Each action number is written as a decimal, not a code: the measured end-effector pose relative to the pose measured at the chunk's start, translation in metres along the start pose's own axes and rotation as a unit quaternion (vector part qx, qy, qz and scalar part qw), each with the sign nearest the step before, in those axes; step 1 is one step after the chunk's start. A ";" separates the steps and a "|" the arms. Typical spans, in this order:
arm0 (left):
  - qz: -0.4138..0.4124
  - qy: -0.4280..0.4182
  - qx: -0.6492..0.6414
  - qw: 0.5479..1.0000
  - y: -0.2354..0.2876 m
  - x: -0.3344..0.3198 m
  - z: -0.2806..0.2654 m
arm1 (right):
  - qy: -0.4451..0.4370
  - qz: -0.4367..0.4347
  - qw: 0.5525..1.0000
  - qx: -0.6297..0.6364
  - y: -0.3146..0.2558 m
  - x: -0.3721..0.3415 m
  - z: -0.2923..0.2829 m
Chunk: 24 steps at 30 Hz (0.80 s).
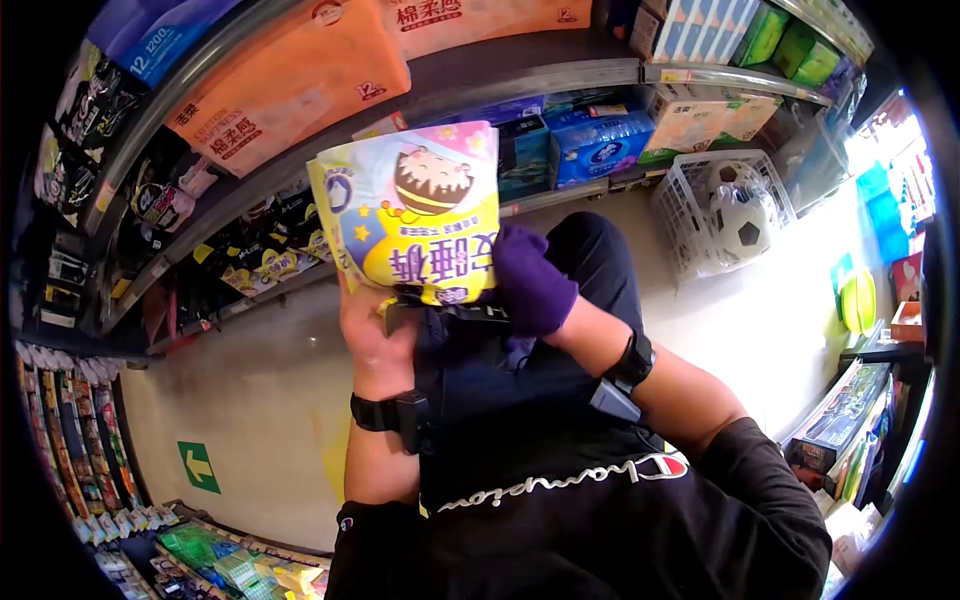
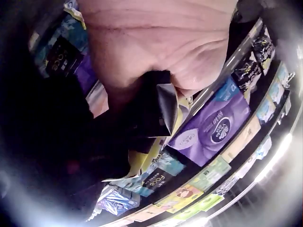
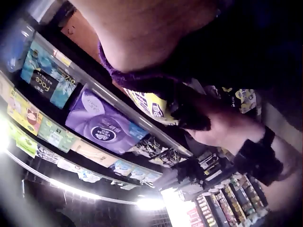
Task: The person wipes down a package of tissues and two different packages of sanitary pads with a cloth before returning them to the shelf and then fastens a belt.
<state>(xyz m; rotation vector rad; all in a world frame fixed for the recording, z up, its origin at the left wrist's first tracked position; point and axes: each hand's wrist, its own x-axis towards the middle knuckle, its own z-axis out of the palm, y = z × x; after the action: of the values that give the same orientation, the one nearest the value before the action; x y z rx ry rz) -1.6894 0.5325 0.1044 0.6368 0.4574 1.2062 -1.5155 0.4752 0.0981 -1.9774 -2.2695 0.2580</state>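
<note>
The pack [image 1: 408,208] is extending forward from both hands, away from the torso and toward the shelf [image 1: 590,73], its near edge lying between them. It is looking almost square from the head, so its long axis is hard to settle; its big lettering is reading upside down. The bare left hand [image 1: 375,335] is gripping the near left corner, thumb showing and most fingers hidden beneath, while the gloved right hand [image 1: 535,280] is clasping the near right side, that grip clamped on the edge. Neither hand is sitting clearly nearer; each is touching its own side. Something black is showing along the near edge, too dark to identify. Counting up: two hands are working on one pack, though layered edges at its left are leaving it unclear whether another is lying behind. Two orange packs [image 1: 285,95] are standing on the shelf, one blue pack [image 1: 605,145] is sitting on the level below, and two balls [image 1: 742,222] are resting in one white basket [image 1: 682,228] off to the right. One green sign [image 1: 200,467] is marking the floor [image 1: 240,400] at the left.
</note>
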 end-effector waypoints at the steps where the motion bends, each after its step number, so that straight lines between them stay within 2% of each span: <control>1: 0.014 0.021 0.018 1.000 0.000 0.004 -0.003 | 0.006 -0.008 1.000 0.015 -0.002 -0.002 0.006; 2: 0.014 0.021 0.018 1.000 0.000 0.004 -0.007 | 0.013 -0.017 0.999 0.031 -0.004 -0.004 0.012; 3: 0.010 -0.020 0.039 0.999 0.001 0.003 -0.011 | 0.013 -0.017 0.999 0.031 -0.003 -0.007 0.010; 5: -0.003 -0.085 0.060 0.995 0.002 0.005 -0.016 | 0.126 -0.082 0.983 0.106 0.005 -0.018 0.005; 6: -0.002 -0.086 0.061 0.994 0.002 0.006 -0.020 | 0.127 -0.082 0.983 0.106 0.009 -0.018 0.005; 8: -0.011 -0.047 0.239 0.970 0.002 0.010 -0.030 | 0.352 -0.131 0.921 0.098 0.018 -0.014 0.007; 9: 0.013 -0.077 0.224 0.971 0.000 0.013 -0.035 | 0.351 -0.097 0.898 0.247 0.019 -0.009 0.018; 10: 0.068 -0.050 0.293 0.953 0.002 0.013 -0.040 | 0.352 -0.097 0.898 0.246 0.026 -0.008 0.022; 12: 0.049 -0.088 0.354 0.930 0.008 0.015 -0.040 | 0.336 -0.100 0.929 0.118 0.036 -0.007 0.018; 13: 0.050 -0.086 0.353 0.930 0.008 0.015 -0.035 | 0.353 -0.081 0.893 0.266 0.030 -0.011 0.013; 15: -0.042 -0.140 0.326 0.934 0.006 0.011 -0.017 | 0.349 -0.063 0.910 0.216 0.014 -0.009 0.004; 16: -0.188 -0.121 -0.031 0.974 0.011 0.005 0.004 | 0.346 -0.041 0.922 0.167 0.005 -0.007 0.000; 17: -0.144 -0.156 0.094 0.973 0.004 0.003 0.006 | 0.345 -0.045 0.922 0.169 -0.003 -0.008 -0.005; 18: -0.099 -0.188 0.218 0.953 -0.006 0.003 0.006 | 0.305 -0.070 0.933 0.177 -0.010 -0.008 -0.009; 19: -0.033 -0.150 0.203 0.967 -0.022 0.015 0.008 | 0.264 -0.093 0.942 0.184 -0.016 -0.009 -0.010; 20: -0.032 -0.148 0.204 0.967 -0.028 0.015 0.006 | 0.263 -0.095 0.942 0.185 -0.021 -0.009 -0.009; 22: -0.062 -0.100 0.125 0.985 -0.025 0.011 0.025 | 0.155 -0.118 0.955 0.225 -0.025 -0.010 -0.006; 23: -0.071 -0.082 0.104 0.989 -0.025 0.010 0.032 | 0.206 -0.154 0.940 0.223 -0.023 -0.012 -0.001; 24: -0.074 -0.085 0.102 0.988 -0.028 0.011 0.030 | 0.207 -0.150 0.941 0.221 -0.019 -0.013 -0.002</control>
<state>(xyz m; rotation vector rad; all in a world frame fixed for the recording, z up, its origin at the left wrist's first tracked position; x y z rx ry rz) -1.6473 0.5303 0.1082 0.8581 0.4791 0.9626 -1.5321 0.4601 0.1039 -1.2997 -1.9833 0.2625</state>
